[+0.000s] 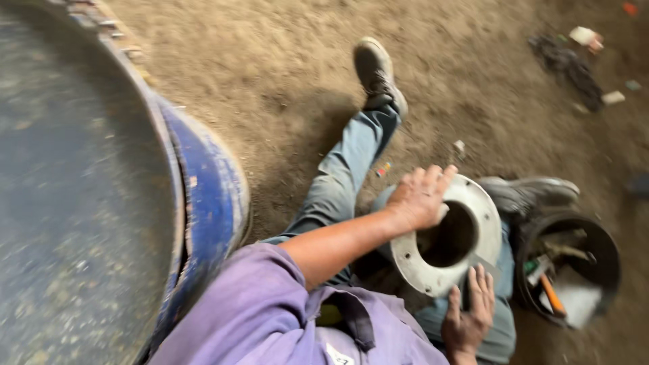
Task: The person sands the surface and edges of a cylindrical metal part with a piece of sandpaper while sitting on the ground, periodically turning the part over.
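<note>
Grey metal flange ring (466, 233) rests on the seated person's lap, left hand (420, 197) grasping its upper rim, right hand (470, 318) flat and unclenched against its lower edge; steadying it well calls for both rims kept firmly supported.

I see a pale grey metal flange ring (466, 233), round and flat-faced, with a wide dark bore through its middle. Small bolt holes dot its rim, clearest along the lower left edge. Surface looks dusty and scuffed. It sits tilted on my lap, face turned up toward me and a little to the left. My left hand covers its upper left rim; my right touches its lower edge.
</note>
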